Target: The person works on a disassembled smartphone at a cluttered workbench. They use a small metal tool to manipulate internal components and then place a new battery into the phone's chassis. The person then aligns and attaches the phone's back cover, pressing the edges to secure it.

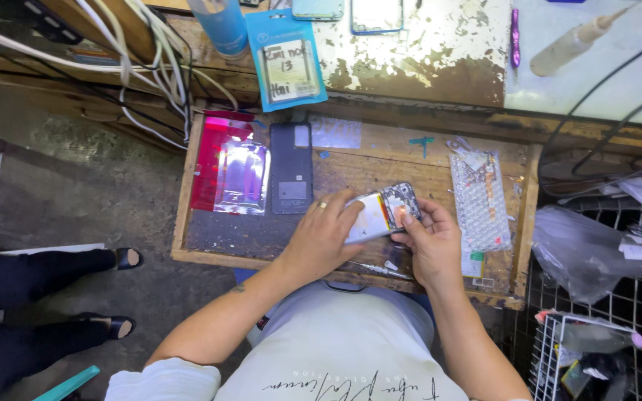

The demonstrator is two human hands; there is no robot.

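An opened phone [384, 212] with its back off, showing a white battery and a dark circuit board, is held over a pulled-out wooden drawer [351, 156]. My left hand [325, 238], a ring on one finger, grips the battery end. My right hand [431, 241] holds the circuit-board end, thumb pressed on the board. A dark phone back cover [291, 169] lies flat on the drawer to the left of my hands. A thin screwdriver [377, 269] lies on the drawer just under the phone.
A shiny red and clear plastic bag [233, 169] lies at the drawer's left. A bubble-wrap pouch [478, 200] sits at its right. The worn bench top [425, 52] carries phones, a blue labelled packet [290, 65] and cables. Wire baskets [603, 341] stand right. Another person's shod feet [117, 297] are at left.
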